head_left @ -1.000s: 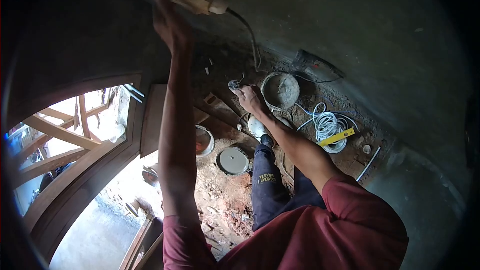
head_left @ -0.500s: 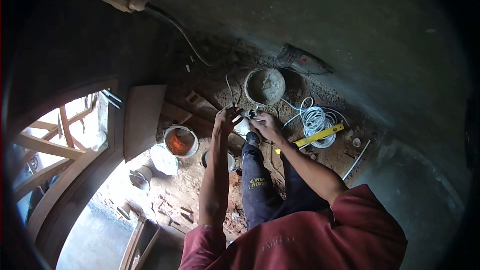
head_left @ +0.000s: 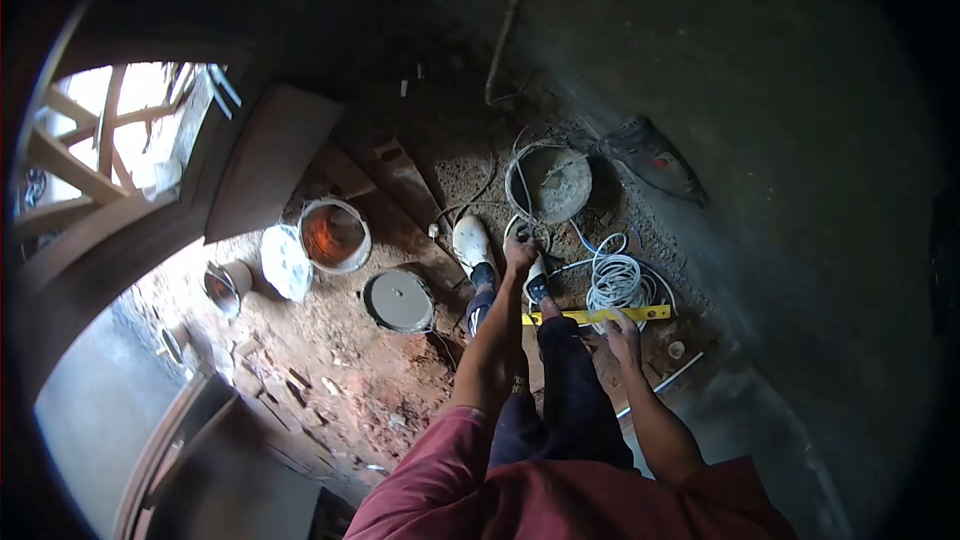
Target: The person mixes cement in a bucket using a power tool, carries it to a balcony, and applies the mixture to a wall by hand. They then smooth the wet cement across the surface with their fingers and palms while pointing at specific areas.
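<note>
My left hand [head_left: 520,251] is over my right shoe, just below the round plaster-caked basin [head_left: 548,183]. Its fingers are curled around something small and dark, and I cannot tell what it is. A thin cable loop shows at these fingertips. My right hand [head_left: 624,338] hangs lower on the right, fingers apart, with the fingertips overlapping the yellow spirit level [head_left: 560,319]. The level lies across the floor in front of my legs. Just beyond it is a coil of white cable [head_left: 617,282]. A small white plug [head_left: 433,230] rests left of my left shoe.
On the left stand a bucket with an orange inside [head_left: 335,236], a tub of grey mix [head_left: 398,301] and a tipped pail [head_left: 228,286]. A dark bag [head_left: 655,158] leans by the wall. Boards [head_left: 405,175] and rubble cover the dirt floor; a white rod [head_left: 665,383] lies right.
My hands have parted: the left moved right over my shoe, the right moved down and right to the level. The view has shifted, and both shoes and the grey mix now show.
</note>
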Motion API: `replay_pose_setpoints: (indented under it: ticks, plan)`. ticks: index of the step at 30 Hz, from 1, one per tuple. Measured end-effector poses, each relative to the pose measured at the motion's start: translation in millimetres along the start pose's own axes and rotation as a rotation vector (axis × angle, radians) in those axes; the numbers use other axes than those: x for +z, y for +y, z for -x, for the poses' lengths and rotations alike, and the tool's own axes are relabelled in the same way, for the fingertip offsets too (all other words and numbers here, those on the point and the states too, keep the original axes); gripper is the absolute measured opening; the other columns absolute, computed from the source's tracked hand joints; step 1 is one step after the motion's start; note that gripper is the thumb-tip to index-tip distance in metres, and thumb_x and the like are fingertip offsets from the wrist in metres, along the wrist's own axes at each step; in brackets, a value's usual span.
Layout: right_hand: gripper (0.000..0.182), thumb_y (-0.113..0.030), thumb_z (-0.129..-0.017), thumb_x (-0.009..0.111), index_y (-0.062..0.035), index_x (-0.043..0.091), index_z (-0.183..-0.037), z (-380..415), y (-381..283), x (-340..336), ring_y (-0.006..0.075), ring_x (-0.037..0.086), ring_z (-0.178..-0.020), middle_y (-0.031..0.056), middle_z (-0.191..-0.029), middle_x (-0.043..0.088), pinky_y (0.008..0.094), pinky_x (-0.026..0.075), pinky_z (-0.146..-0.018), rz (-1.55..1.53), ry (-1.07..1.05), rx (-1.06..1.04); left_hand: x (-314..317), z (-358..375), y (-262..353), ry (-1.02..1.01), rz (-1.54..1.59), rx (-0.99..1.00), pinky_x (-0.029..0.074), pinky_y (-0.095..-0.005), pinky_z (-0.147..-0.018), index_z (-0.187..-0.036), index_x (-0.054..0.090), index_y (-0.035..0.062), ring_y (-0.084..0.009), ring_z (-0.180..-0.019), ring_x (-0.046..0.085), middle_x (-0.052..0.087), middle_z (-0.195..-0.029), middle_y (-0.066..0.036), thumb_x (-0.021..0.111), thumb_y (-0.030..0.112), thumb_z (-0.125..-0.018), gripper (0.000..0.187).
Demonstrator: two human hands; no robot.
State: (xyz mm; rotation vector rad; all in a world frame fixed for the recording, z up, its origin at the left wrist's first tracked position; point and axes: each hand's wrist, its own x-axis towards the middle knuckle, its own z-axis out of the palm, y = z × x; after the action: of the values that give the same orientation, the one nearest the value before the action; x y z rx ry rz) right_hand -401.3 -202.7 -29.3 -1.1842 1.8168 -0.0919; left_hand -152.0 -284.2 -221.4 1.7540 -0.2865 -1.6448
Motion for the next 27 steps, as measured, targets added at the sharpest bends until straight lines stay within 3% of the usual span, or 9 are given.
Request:
replay_pose_setpoints:
  ticks: [2, 4, 6, 9, 10, 11, 18, 21, 27]
  plan:
    - [0.046, -0.028, -0.087, 0.064, 0.0050, 0.059, -0.119, 10.7, 4.3, -12.6, 0.0311, 0.063, -0.102, 0.0227, -0.111, 0.064, 0.0375, 0.049, -0.086, -0.030, -0.032, 0.121, 10.3, -11.6, -72.5, 0.198, -0.258, 0.296, 0.050, -0.0435, -0.077, -0.135, 0.040, 0.0018, -0.0374, -0.090, 0.064, 0.064, -0.108, -0.022, 0.068, 0.027, -0.082, 0.065]
    - [0.046, -0.028, -0.087, 0.064, 0.0051, 0.059, -0.118, 18.6, 5.9, -27.3, 0.0315, 0.063, -0.100, 0.0225, -0.111, 0.064, 0.0373, 0.050, -0.084, -0.061, -0.058, 0.235, 4.8, 23.4, -47.3, 0.197, -0.233, 0.219, 0.047, -0.0470, -0.087, -0.140, 0.030, 0.0010, -0.0440, -0.102, 0.060, 0.060, -0.115, -0.027, 0.067, 0.030, -0.082, 0.075]
    - [0.041, -0.018, -0.086, 0.064, 0.0041, 0.057, -0.120, 28.2, 7.0, -37.2, 0.0190, 0.067, -0.071, 0.0195, -0.107, 0.063, 0.0302, 0.054, -0.062, -0.187, -0.051, 0.232, -15.8, 57.3, -17.5, 0.202, -0.286, 0.131, 0.048, -0.0424, -0.089, -0.138, 0.035, -0.0013, -0.0390, -0.105, 0.061, 0.060, -0.118, -0.026, 0.067, 0.029, -0.083, 0.070]
    - [0.041, -0.015, -0.085, 0.065, 0.0047, 0.057, -0.120, 23.7, 35.7, -45.6, 0.0204, 0.067, -0.074, 0.0188, -0.107, 0.064, 0.0306, 0.054, -0.066, 0.090, -0.053, -0.061, -74.5, 137.6, 28.0, 0.247, -0.230, 0.238, 0.051, -0.0300, -0.082, -0.127, 0.052, -0.0006, -0.0198, -0.093, 0.064, 0.066, -0.106, -0.012, 0.064, 0.018, -0.090, 0.044]
    - [0.041, -0.014, -0.085, 0.066, 0.0048, 0.057, -0.120, 20.4, 40.2, -48.9, 0.0208, 0.067, -0.075, 0.0187, -0.107, 0.063, 0.0305, 0.054, -0.067, 0.249, -0.020, -0.268, -90.6, 172.5, 42.2, 0.235, 0.153, 0.137, 0.051, -0.0259, -0.075, -0.125, 0.053, -0.0008, -0.0152, -0.086, 0.064, 0.066, -0.102, -0.009, 0.063, 0.019, -0.092, 0.040]
    - [0.038, -0.014, -0.086, 0.065, 0.0043, 0.058, -0.119, 24.8, 2.9, -58.3, 0.0187, 0.065, -0.073, 0.0161, -0.104, 0.065, 0.0296, 0.052, -0.066, -0.095, -0.157, 0.097, -105.6, 210.2, 55.0, 0.321, 0.284, 0.127, 0.052, -0.0253, -0.070, -0.124, 0.054, -0.0024, -0.0130, -0.085, 0.064, 0.065, -0.101, -0.010, 0.060, 0.018, -0.093, 0.038]
    - [0.038, -0.017, -0.089, 0.064, 0.0010, 0.058, -0.122, -33.4, -56.9, -68.5, 0.0120, 0.060, -0.063, 0.0128, -0.091, 0.069, 0.0257, 0.048, -0.054, 0.165, -0.326, -0.137, -160.8, 387.6, 33.1, 0.847, 0.624, 0.070, 0.050, -0.0234, -0.065, -0.125, 0.050, -0.0032, -0.0122, -0.078, 0.062, 0.065, -0.099, -0.009, 0.058, 0.017, -0.094, 0.037]
    - [0.037, -0.018, -0.087, 0.065, -0.0013, 0.061, -0.120, -53.6, -96.3, -64.4, 0.0163, 0.065, -0.070, 0.0143, -0.096, 0.069, 0.0285, 0.051, -0.061, 0.348, -0.316, -0.310, -147.7, 420.4, 20.4, 0.922, 0.697, 0.088, 0.050, -0.0223, -0.065, -0.124, 0.051, -0.0037, -0.0114, -0.080, 0.062, 0.066, -0.102, -0.010, 0.056, 0.015, -0.094, 0.035]
    - [0.031, -0.020, -0.081, 0.067, -0.0031, 0.068, -0.106, -14.6, -189.3, 30.0, 0.0276, 0.068, -0.087, 0.0179, -0.093, 0.070, 0.0358, 0.052, -0.079, 0.649, -0.394, -0.698, -83.3, 423.1, -33.2, 1.042, 0.042, -0.127, 0.042, -0.0385, -0.098, -0.129, 0.049, -0.0026, -0.0331, -0.116, 0.052, 0.054, -0.124, -0.023, 0.074, 0.043, -0.077, 0.073]
